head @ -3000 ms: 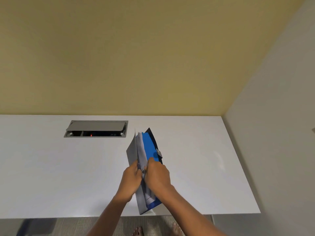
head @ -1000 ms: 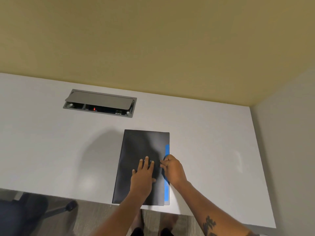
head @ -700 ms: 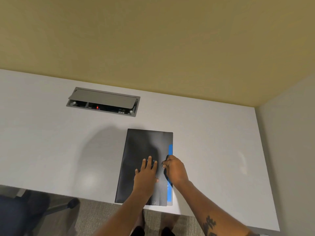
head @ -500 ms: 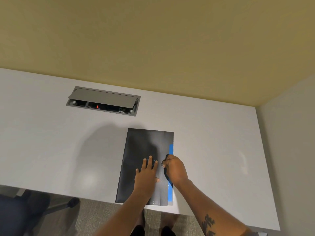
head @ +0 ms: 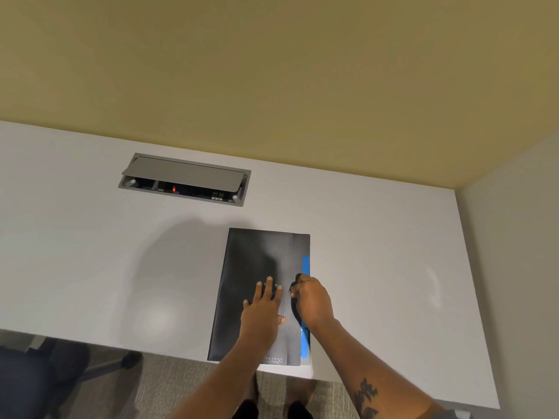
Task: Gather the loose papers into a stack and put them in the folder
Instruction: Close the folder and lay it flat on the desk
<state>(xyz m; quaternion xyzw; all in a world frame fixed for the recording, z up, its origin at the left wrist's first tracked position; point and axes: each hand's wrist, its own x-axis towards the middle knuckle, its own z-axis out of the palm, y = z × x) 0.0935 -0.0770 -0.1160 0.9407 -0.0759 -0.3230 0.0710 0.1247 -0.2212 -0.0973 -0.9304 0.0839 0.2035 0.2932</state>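
1. the left hand (head: 262, 309) lies flat on the folder (head: 251, 285), fingers (head: 269, 287) spread and straight, palm pressing down and gripping nothing.
2. the right hand (head: 311, 300) is curled at the folder's right edge, its fingers bent around a dark strap (head: 295, 309) that runs down beside the blue strip (head: 306, 264); i cannot tell whether the strap is pinched tight or only hooked.
3. the 2 hands sit just beside each other over the lower middle of the folder, apart but near.
4. the folder is closed and lies flat on the white table (head: 90, 267), long side running away from the person, its near end at the table's front edge. the cover is black, with the blue strip showing along the right side.
5. no loose papers show outside the folder; whether any are inside cannot be told.
6. further back and to the left, a grey socket box (head: 184, 179) is set into the table, its lid tilted open with a small red light inside.
7. a dark chair (head: 36, 379) stands at the lower left, under the table's edge.
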